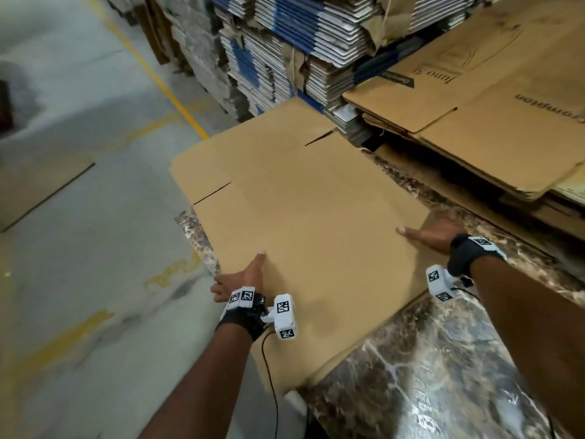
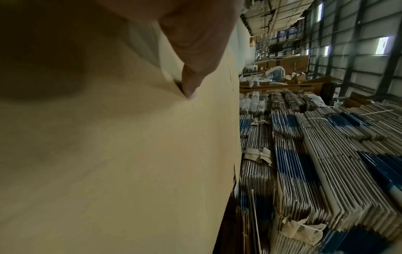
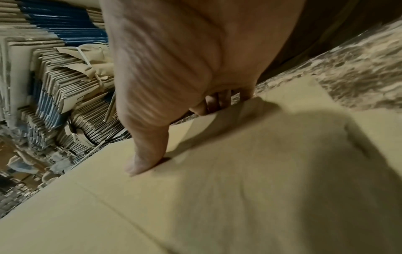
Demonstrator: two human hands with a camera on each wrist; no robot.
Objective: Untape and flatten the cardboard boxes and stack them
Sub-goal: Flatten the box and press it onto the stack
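A plain brown flattened cardboard box [image 1: 300, 217] lies on the marble table [image 1: 443, 359] and sticks out past its left edge. My left hand [image 1: 240, 277] grips the near-left edge, thumb [image 2: 191, 77] pressed on top of the cardboard [image 2: 130, 154] and the fingers beneath, out of sight. My right hand [image 1: 430, 232] grips the right edge of the cardboard [image 3: 239, 189], with its thumb [image 3: 147, 146] flat on top and its fingers [image 3: 217, 101] curled under the edge. No tape shows on the upper face.
A pile of flattened printed boxes [image 1: 490, 122] lies at the far right of the table. Tied bundles of flat cartons [image 1: 285, 42] rise behind it. Grey concrete floor [image 1: 79, 280] with a yellow line lies to the left, with another cardboard sheet [image 1: 38, 191] on it.
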